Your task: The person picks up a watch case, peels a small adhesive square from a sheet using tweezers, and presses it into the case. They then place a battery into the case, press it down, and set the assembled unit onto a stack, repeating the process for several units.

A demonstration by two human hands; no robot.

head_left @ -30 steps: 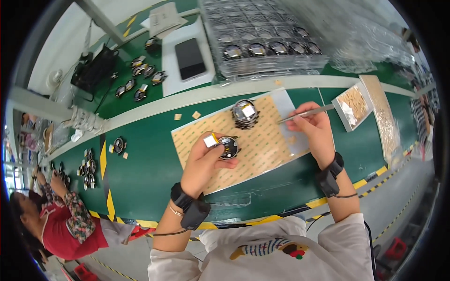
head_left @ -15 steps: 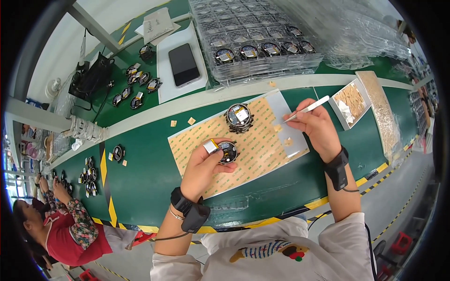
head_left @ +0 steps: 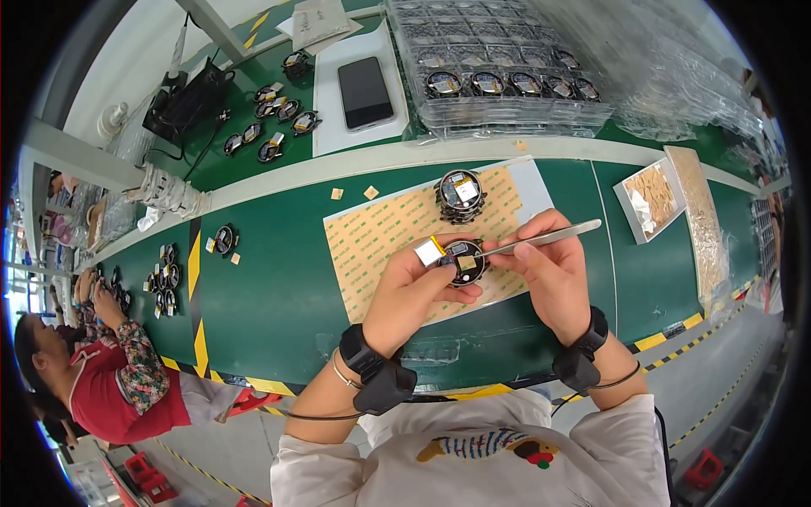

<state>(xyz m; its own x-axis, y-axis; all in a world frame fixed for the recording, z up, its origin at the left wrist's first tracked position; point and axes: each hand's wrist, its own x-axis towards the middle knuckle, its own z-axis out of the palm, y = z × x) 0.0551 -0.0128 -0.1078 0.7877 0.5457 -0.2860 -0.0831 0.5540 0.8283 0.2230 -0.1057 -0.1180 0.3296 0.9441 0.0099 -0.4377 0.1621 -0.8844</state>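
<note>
Holding: left hand (head_left: 411, 291), narrow, thumb and fingers pinched round one case (head_left: 476, 275) above the sheet (head_left: 372, 262). Right hand (head_left: 551, 277), narrow, gripping tweezers (head_left: 545, 240), their tip inside the case.

Case: round, dark, tilted toward the wearer; one tan pad (head_left: 465, 263) within, tweezer tip at its edge. Battery (head_left: 429, 251): white, yellow-edged, outside the case at its left rim, over the left forefinger.

Progress, as judged: pad in place or nearly so; whether pressed down, cannot tell. Battery not yet inside the case.

Sheet: tan, green-printed, flat on the bench (head_left: 279, 313); its pale right margin (head_left: 534, 188) bare of tan, so some pads appear used, most left.

Stack (head_left: 460, 196): several cases piled on the sheet's far part, a battery showing on the topmost; pads underneath, if any, hidden.

Loose pads (head_left: 371, 193): two beyond the sheet, on the bench.

Single case (head_left: 225, 240): at left, battery out to its side, a pad near it.

Cluster (head_left: 166, 279): more cases, farther left; state too small to tell.

Trays (head_left: 498, 55): clear, piled at the back, front row filled with cases, seemingly further along.

Box (head_left: 626, 209): white-walled, at right, holding tan pieces.
</note>
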